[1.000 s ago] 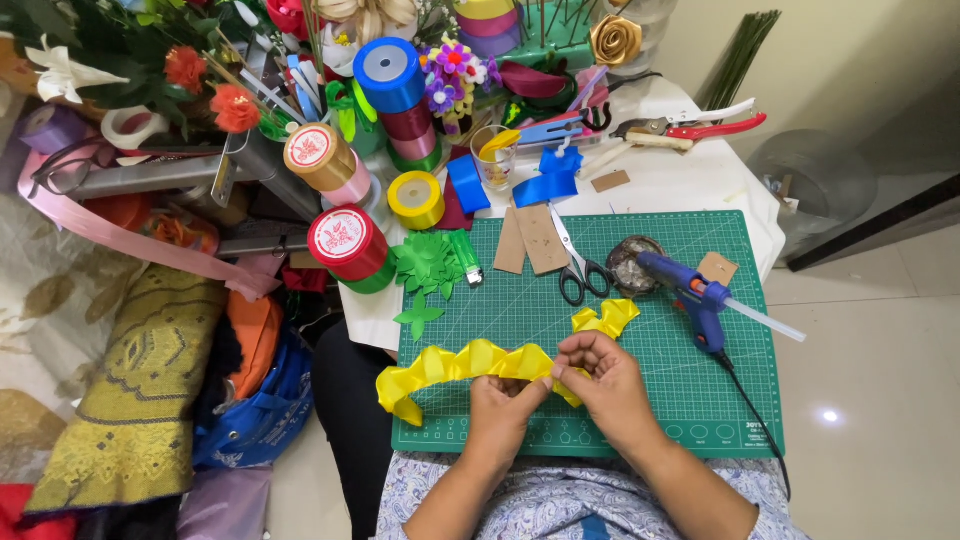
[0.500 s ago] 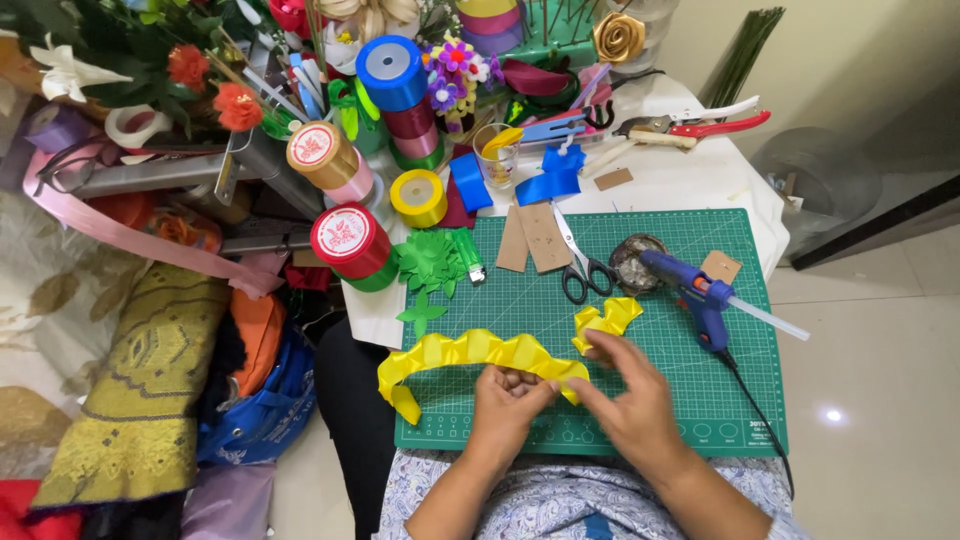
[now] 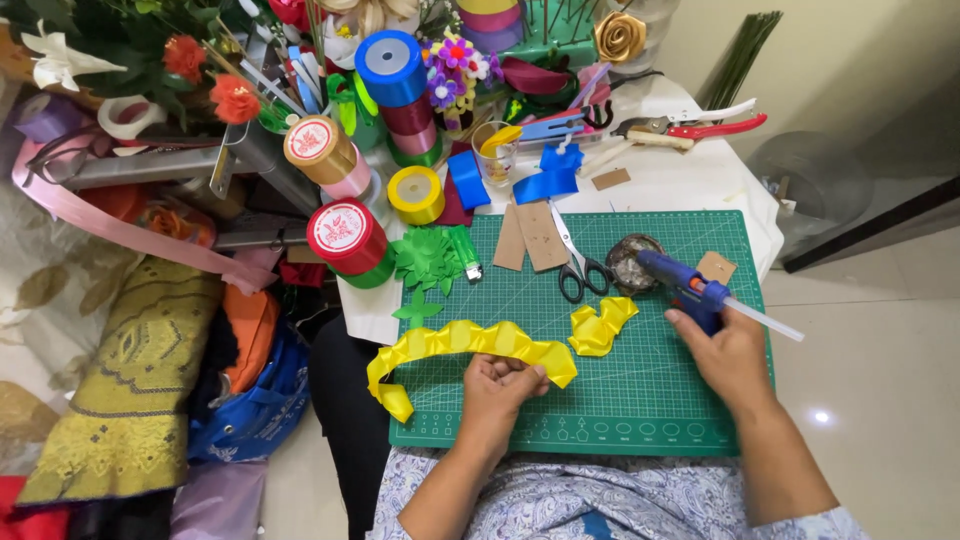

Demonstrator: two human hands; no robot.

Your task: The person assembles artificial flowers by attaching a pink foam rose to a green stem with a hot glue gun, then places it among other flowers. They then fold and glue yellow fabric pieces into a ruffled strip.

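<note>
A long pleated yellow ribbon (image 3: 450, 340) lies curved across the green cutting mat (image 3: 640, 400). My left hand (image 3: 505, 385) pinches its right part near the mat's middle. A shorter folded yellow ribbon piece (image 3: 603, 325) lies just to the right, untouched. My right hand (image 3: 728, 352) rests at the mat's right side with its fingers against the handle of the blue glue gun (image 3: 685, 285), which lies on the mat with its nozzle pointing left toward a small round dish (image 3: 630, 262).
Black-handled scissors (image 3: 578, 268), brown card pieces (image 3: 530, 238) and green ribbon leaves (image 3: 428, 262) lie on the mat's far part. Ribbon spools in red (image 3: 345, 238), yellow (image 3: 415, 192) and blue (image 3: 390, 68) crowd the back left. Red-handled pruners (image 3: 700, 128) lie on the white table.
My right hand has let go of the yellow ribbon and moved right to the glue gun. My left hand stays on the ribbon, which now lies flatter on the mat.
</note>
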